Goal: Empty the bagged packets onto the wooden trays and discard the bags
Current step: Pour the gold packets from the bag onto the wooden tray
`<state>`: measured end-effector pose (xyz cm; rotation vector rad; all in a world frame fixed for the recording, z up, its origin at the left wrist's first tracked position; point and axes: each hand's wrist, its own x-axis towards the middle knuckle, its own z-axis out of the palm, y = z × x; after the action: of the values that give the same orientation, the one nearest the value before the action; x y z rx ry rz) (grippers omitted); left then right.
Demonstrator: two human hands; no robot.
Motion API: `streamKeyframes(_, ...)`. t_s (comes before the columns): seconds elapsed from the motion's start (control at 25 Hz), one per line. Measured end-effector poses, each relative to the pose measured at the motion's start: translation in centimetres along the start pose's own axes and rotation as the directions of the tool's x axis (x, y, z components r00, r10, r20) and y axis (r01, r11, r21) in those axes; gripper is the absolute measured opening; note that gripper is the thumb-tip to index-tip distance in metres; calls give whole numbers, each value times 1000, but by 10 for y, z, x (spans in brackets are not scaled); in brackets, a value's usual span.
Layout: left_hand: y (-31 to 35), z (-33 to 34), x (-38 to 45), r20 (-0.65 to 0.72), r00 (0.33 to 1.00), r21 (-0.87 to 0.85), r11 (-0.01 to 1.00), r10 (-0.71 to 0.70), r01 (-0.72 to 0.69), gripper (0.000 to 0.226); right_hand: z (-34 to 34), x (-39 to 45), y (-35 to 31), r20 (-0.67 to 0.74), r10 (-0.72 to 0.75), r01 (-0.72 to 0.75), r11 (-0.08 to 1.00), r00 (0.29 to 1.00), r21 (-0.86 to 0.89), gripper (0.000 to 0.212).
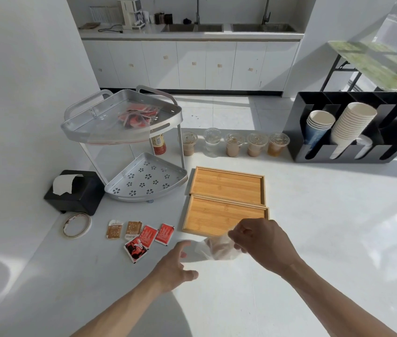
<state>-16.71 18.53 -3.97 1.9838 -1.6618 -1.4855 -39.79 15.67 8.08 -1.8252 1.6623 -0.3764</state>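
Note:
Two bare wooden trays lie side by side on the white table, the near tray (pixel 212 218) and the far tray (pixel 226 184). My right hand (pixel 260 242) pinches a crumpled clear plastic bag (pixel 216 249) just in front of the near tray. My left hand (pixel 176 266) hovers open beside the bag, fingers spread. Several loose packets (pixel 144 235), red and brown, lie on the table left of the trays. A second clear bag of red packets (pixel 136 116) rests on the top shelf of the metal corner rack (pixel 119 132).
A black tissue box (pixel 74 190) and a tape roll (pixel 77 226) sit at the left. Several lidded drink cups (pixel 235 144) line the table's far edge. A black cup holder (pixel 345 127) stands at the right. A sauce bottle (pixel 159 143) stands behind the rack.

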Motion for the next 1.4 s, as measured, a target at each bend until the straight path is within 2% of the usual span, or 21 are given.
streamKeyframes(0.04, 2, 0, 6, -2, 1000, -41, 999, 29, -29, 81, -6, 4, -3, 4, -7, 7, 1000, 1000, 13, 24)
streamKeyframes(0.12, 6, -1, 20, -36, 995, -148, 984, 98, -102, 75, -17, 11, -7, 16, -20, 20, 999, 1000, 37, 24)
streamKeyframes(0.28, 23, -3, 32, -185, 979, -363, 920, 87, -150, 16, -32, 28, -8, 20, -11, 10, 997, 1000, 73, 24)
streamKeyframes(0.36, 28, -5, 32, -230, 971, -410, 899, 60, -153, 2, -35, 36, -3, 27, 10, -13, 996, 1000, 91, 22)
streamKeyframes(0.6, 43, -40, 40, -258, 966, -545, 825, 3, -148, 18, -36, 74, 31, -42, 179, -169, 969, 983, 181, 20)
streamKeyframes(0.76, 60, -69, 53, -329, 944, -472, 863, 14, -178, 10, -17, 102, 61, 25, 344, -326, 863, 939, 386, 22)
streamKeyframes(0.88, 70, -87, 63, -331, 942, -371, 910, 54, -183, 9, 1, 117, 79, 89, 400, -401, 825, 912, 398, 21)
streamKeyframes(1.04, 81, -103, 73, -323, 941, -229, 956, 101, -182, 6, 31, 127, 94, 89, 450, -444, 796, 889, 411, 15)
streamKeyframes(1.24, 100, -119, 81, -286, 941, -63, 977, 179, -205, 9, 57, 134, 93, 135, 499, -496, 721, 856, 483, 14)
streamKeyframes(1.4, 115, -125, 83, -275, 935, -4, 972, 224, -234, 8, 61, 139, 91, 171, 507, -514, 679, 845, 524, 16)
